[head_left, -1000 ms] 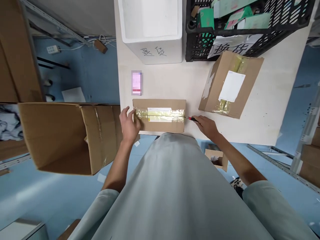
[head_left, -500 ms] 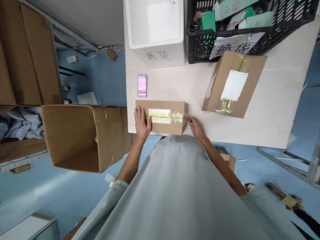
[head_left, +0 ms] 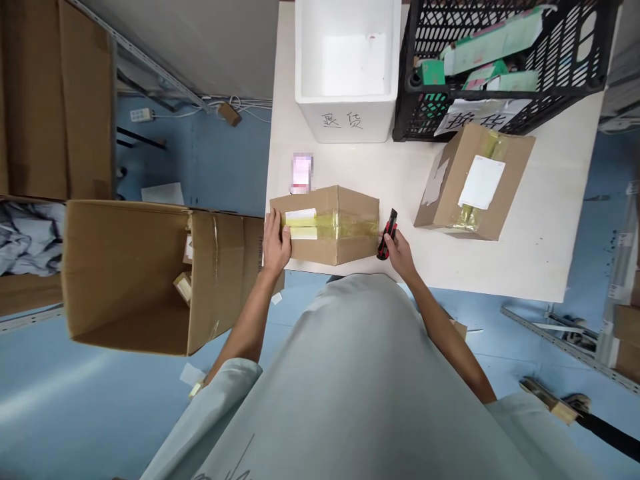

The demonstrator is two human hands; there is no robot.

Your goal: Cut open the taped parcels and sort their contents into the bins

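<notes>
The taped carton [head_left: 325,230] sits at the near edge of the surface [head_left: 360,163], right in front of the person — within easy reach of both hands, presumably why it lies there. The left hand [head_left: 277,247] has its fingers spread over the carton's left end, apparently to steady it; whether they grip it underneath, I cannot tell. The right hand [head_left: 400,253] has its fingers closed around a red-and-black cutter [head_left: 387,235], held just beside the carton's right end — likely so it stays handy without being laid down. A larger carton [head_left: 453,190] stands off to the right, near the black crate [head_left: 415,113], which seems to leave working room around the smaller one.
</notes>
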